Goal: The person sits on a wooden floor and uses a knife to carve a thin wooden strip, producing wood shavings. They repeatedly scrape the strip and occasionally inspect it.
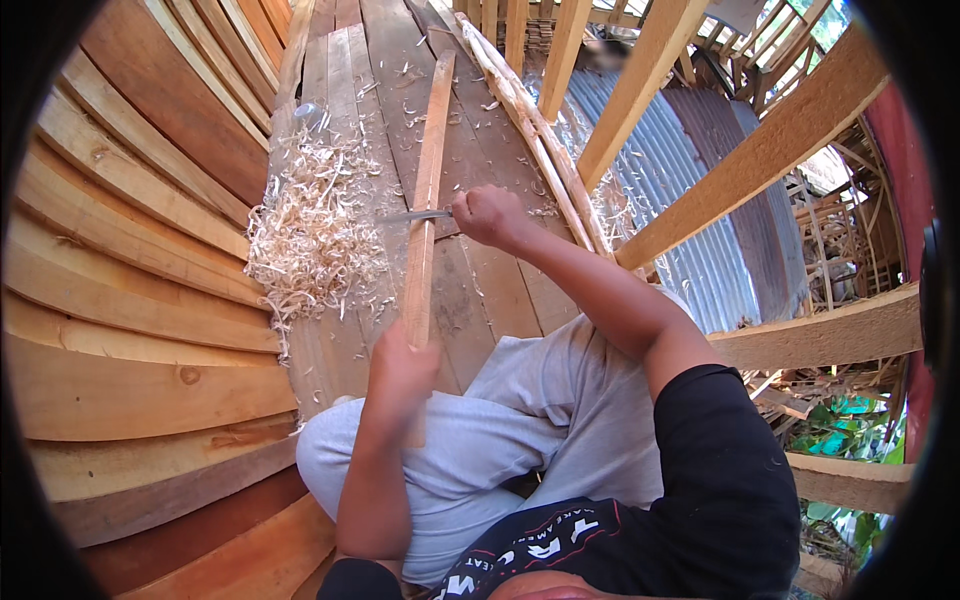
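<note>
Left grip (400, 365) clenches a long pale wooden slat (424, 200); right grip (488, 215) clasps a thin metal blade (412, 215) beside curly shavings (310, 230).

Daylight falls on a plank floor (480, 290) strewn with pale wood shavings (310, 220). Curved wooden boards (130, 260) rise at left; bare timber beams (770, 150) cross corrugated metal sheeting (690, 190) at right, greenery (840, 420) beyond.
</note>
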Demonstrator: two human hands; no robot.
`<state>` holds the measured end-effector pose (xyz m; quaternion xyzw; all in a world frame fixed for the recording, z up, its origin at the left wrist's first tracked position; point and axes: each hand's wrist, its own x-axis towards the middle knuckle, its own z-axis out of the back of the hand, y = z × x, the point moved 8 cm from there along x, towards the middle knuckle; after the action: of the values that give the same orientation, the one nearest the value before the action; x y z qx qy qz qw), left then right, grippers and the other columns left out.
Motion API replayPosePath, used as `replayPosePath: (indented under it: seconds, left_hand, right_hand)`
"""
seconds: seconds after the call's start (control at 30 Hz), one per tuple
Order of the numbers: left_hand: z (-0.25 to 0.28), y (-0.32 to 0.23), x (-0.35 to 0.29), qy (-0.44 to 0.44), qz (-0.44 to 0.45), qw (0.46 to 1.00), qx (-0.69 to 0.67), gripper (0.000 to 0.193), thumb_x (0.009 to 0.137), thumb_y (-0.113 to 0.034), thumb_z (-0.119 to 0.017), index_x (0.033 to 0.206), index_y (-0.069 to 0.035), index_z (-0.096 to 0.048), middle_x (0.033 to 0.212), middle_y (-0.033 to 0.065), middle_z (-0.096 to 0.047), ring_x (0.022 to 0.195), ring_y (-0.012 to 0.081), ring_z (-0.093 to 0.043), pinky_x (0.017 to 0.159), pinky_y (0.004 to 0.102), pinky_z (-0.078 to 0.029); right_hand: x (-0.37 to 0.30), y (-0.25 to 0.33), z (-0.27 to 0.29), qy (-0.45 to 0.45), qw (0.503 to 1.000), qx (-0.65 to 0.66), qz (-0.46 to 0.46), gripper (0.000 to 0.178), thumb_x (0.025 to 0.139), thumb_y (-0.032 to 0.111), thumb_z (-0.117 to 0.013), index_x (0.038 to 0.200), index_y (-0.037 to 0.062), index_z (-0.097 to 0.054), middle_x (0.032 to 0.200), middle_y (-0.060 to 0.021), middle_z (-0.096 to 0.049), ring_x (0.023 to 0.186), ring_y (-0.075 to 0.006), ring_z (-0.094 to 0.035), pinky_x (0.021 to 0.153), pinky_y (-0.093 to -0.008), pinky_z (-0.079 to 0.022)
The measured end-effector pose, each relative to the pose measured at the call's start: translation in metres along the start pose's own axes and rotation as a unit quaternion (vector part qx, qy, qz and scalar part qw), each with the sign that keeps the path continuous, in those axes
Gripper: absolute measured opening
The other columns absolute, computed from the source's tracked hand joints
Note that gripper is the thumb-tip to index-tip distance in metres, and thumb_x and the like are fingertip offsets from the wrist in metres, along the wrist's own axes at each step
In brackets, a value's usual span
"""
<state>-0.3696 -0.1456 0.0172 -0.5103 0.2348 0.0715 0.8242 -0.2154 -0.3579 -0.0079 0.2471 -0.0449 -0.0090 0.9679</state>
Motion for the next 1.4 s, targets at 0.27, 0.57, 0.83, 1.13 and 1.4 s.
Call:
replayPosePath:
  seconds: [0.27, 0.57, 0.83, 1.13, 1.4]
  left_hand:
    - [-0.006, 0.0, -0.001, -0.031, -0.073, 0.995, 0.065, 0.022, 0.08, -0.007, -0.055, 0.098, 0.006, -0.054, 0.063, 0.0154, -0.06, 0.049, 0.0215, -0.061, 0.045, 0.0351, -0.049]
    - [-0.01, -0.015, -0.026, 0.02, 0.003, 1.0, 0.019, 0.023, 0.079, -0.006, -0.054, 0.099, 0.005, -0.054, 0.061, 0.0092, -0.057, 0.045, 0.0167, -0.057, 0.041, 0.0324, -0.047]
    - [0.001, 0.004, 0.001, -0.025, -0.059, 0.992, 0.105, 0.024, 0.079, -0.006, -0.055, 0.101, 0.005, -0.056, 0.064, 0.0097, -0.059, 0.049, 0.0163, -0.058, 0.043, 0.0316, -0.046]
    - [0.015, 0.0, 0.011, 0.016, -0.012, 0.998, -0.052, 0.028, 0.083, -0.015, -0.061, 0.104, 0.004, -0.057, 0.072, 0.0112, -0.063, 0.063, 0.0202, -0.067, 0.05, 0.0328, -0.054]
    - [0.005, 0.002, -0.008, 0.185, 0.077, 0.951, -0.235, 0.038, 0.103, -0.038, -0.041, 0.116, -0.004, -0.049, 0.071, 0.0062, -0.058, 0.055, 0.0162, -0.06, 0.049, 0.0286, -0.051]
  right_hand:
    - [0.002, 0.007, 0.007, 0.016, 1.0, -0.012, 0.015, 0.049, 0.092, 0.033, -0.036, 0.07, 0.0037, -0.068, 0.074, -0.0236, -0.065, 0.073, -0.0434, -0.065, 0.075, -0.0529, -0.051]
    - [0.031, -0.062, 0.008, 0.002, 0.995, -0.008, -0.096, 0.051, 0.093, 0.035, -0.034, 0.081, -0.002, -0.067, 0.086, -0.028, -0.065, 0.085, -0.0453, -0.063, 0.083, -0.0523, -0.049]
    - [-0.008, 0.024, 0.004, 0.073, 0.997, -0.003, 0.008, 0.05, 0.092, 0.032, -0.035, 0.075, -0.0034, -0.066, 0.078, -0.0279, -0.064, 0.078, -0.0463, -0.063, 0.077, -0.0522, -0.05]
    - [-0.026, 0.031, -0.003, 0.087, 0.996, -0.003, 0.029, 0.053, 0.092, 0.033, -0.035, 0.075, -0.0056, -0.066, 0.075, -0.0276, -0.064, 0.077, -0.0458, -0.063, 0.079, -0.0525, -0.05]
    - [-0.021, 0.018, -0.006, 0.109, 0.989, 0.098, -0.001, 0.058, 0.097, 0.045, -0.038, 0.082, -0.0038, -0.066, 0.08, -0.0256, -0.066, 0.079, -0.0391, -0.065, 0.075, -0.047, -0.05]
